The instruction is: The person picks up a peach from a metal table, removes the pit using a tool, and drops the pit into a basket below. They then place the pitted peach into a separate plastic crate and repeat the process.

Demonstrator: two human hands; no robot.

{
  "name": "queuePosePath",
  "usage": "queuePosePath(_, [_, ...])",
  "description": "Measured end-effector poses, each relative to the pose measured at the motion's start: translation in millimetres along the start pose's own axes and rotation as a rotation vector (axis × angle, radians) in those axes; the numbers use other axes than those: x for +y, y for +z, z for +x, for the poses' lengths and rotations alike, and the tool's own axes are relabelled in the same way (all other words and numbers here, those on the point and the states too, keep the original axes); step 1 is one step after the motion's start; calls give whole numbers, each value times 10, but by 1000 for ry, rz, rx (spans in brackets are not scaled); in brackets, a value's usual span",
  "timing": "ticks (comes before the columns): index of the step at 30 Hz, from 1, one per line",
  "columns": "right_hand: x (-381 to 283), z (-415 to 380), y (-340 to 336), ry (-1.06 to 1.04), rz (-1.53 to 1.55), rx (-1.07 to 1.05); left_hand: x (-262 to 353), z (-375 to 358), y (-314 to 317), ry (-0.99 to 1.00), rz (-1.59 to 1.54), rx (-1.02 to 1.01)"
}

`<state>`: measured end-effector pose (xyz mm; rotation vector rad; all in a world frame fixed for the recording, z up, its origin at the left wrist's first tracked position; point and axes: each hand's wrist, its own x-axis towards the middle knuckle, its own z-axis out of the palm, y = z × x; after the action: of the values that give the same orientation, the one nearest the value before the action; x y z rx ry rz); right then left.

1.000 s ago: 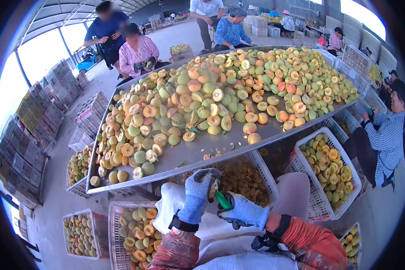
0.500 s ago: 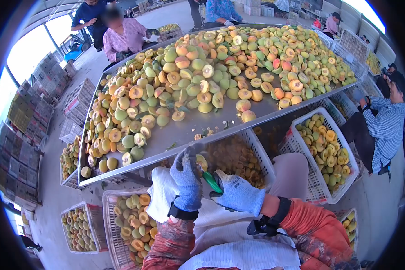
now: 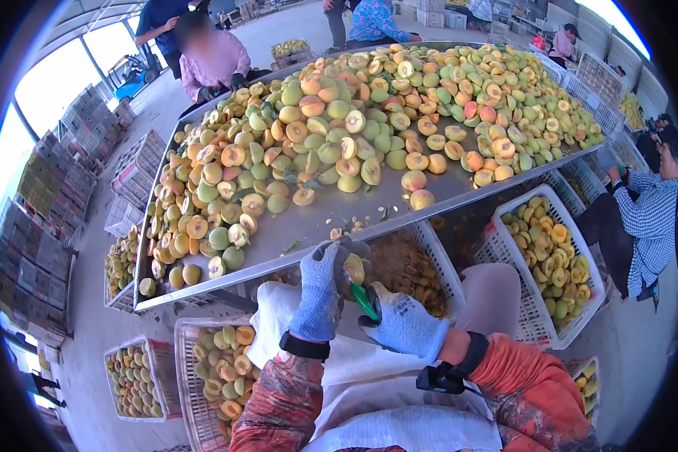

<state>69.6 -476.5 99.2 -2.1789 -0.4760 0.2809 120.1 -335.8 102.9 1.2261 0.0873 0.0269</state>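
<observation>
My blue-gloved left hand (image 3: 320, 290) curls round a yellow-green fruit (image 3: 355, 270) near the grey metal desk (image 3: 297, 222), my blue-gloved right hand (image 3: 408, 324) grips a green-handled tool (image 3: 364, 303) against it, and slick flesh could make the tool slip into my left fingers.

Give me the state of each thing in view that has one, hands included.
left hand: gloved, closed on fruit
right hand: gloved, closed on green handle
green handle: held, angled toward fruit
held fruit: whether cut, cannot tell
table: partly covered, front strip mostly bare
fruit pile: heaped, many pieces cut open
right crate: open-topped, filled with fruit
</observation>
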Motion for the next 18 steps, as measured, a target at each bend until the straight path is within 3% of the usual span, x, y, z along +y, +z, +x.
queuePosePath(1, [-11, -15, -45, 47, -199, -11, 35, -9, 27, -98, -37, -15])
queuePosePath(2, [21, -26, -61, 46, -200, -6, 52, -17, 41, -199, -73, -31])
queuePosePath(4, [65, -21, -94, 2, 132, -113, -24, 19, -25, -68, 60, -93])
queuePosePath(6, [-34, -48, -176, -35, 157, -141, 14, -3, -20, 238, 289, -146])
queuePosePath(7, [-99, -53, -218, 38, 360, -213, 120, -17, -28, 125, 196, -255])
queuePosePath(8, [-150, -59, -239, 115, 566, -286, 191, 4, -19, 132, 199, -252])
queuePosePath(10, [-225, -54, -272, 120, 684, -292, 306, 75, 8, -120, 33, -303])
queuePosePath(12, [-288, -48, -323, 233, 1067, -400, 382, 157, 36, -152, -10, -335])
queuePosePath(16, [-162, -3, -217, 207, 1061, -336, 261, 337, 16, 15, 347, -299])
queuePosePath(18, [-20, 28, -63, -90, 681, -68, 295, 352, 93, -183, 857, -374])
